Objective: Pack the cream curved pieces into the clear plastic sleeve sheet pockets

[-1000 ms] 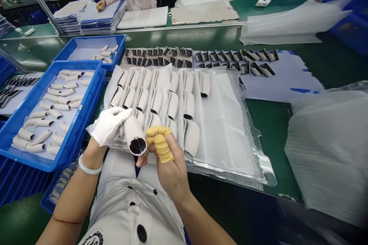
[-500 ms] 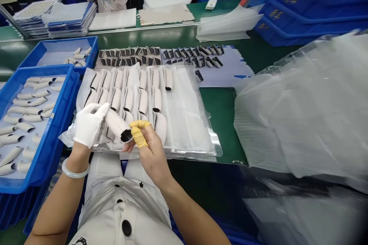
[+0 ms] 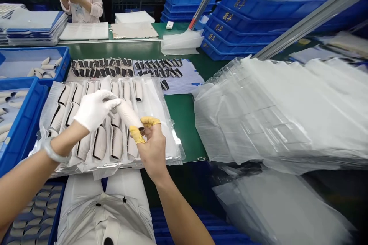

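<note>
A beige, ribbed, tube-shaped piece [image 3: 128, 114] slants between my two hands above the clear plastic tray [image 3: 176, 149]. My left hand [image 3: 96, 110], in a white glove, grips its far upper end. At the lower end, my right hand [image 3: 151, 143] has thumb and forefinger, both in yellow finger cots, closed around the rim. Under my hands, similar beige pieces [image 3: 116, 143] with dark edges lie in rows on the tray. White tissue-like sheeting [image 3: 153, 101] lines it, and my left forearm and hand hide part of the rows.
Blue bins [image 3: 34, 95] with more beige pieces stand at the left. Small dark pieces [image 3: 156, 67] line cards behind the tray. Piled translucent plastic [image 3: 253, 122] covers the right side, near stacked blue crates [image 3: 230, 30]. Across the bench is another person [image 3: 80, 0].
The view has swung right, so the bench appears farther left. Both hands have shifted rightward over the tray with the piece, which now shows its ribbed side instead of the smoother seamed side.
</note>
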`<state>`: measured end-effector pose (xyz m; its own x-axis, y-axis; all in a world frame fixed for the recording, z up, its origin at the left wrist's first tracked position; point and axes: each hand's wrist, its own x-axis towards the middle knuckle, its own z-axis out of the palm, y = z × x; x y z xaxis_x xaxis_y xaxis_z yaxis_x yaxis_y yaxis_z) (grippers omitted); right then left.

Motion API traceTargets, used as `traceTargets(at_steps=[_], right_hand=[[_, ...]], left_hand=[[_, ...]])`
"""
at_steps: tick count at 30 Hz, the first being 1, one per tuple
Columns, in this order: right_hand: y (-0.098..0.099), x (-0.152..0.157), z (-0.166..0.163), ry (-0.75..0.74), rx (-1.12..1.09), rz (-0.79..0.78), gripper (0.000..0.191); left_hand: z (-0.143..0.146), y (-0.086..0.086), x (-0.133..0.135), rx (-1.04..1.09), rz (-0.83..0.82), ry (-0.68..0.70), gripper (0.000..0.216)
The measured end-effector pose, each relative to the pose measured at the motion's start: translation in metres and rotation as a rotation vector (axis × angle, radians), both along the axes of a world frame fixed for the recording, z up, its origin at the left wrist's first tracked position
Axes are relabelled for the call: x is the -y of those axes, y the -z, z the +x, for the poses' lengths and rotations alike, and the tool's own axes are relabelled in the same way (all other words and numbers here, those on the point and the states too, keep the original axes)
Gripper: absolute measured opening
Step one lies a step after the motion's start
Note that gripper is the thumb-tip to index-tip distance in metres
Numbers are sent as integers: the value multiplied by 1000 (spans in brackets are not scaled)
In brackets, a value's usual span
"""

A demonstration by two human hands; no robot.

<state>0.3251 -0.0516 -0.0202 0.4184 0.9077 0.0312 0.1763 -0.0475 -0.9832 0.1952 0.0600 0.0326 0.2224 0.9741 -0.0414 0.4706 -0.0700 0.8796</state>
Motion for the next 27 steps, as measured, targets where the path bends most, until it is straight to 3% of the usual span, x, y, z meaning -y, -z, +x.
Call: traceTargets(at_steps=[3,7,13,19,27], right_hand=[[8,-9,18,77,232,1,32],[20,-17,40,36,443,-34,32],[34,-18,56,-3,671,-22,34],[43,-22,57,-72,881,5,34],[48,-29,53,-143,1146,-16,42]], left_hand=[[22,13,-31,-173,59,158,21],[51,30,-61,-393,244,315,26],[75,56,-95,-496,282,503,20],[79,79,-106,-487,342,601,26],[75,82,-108,-542,365,645,26]])
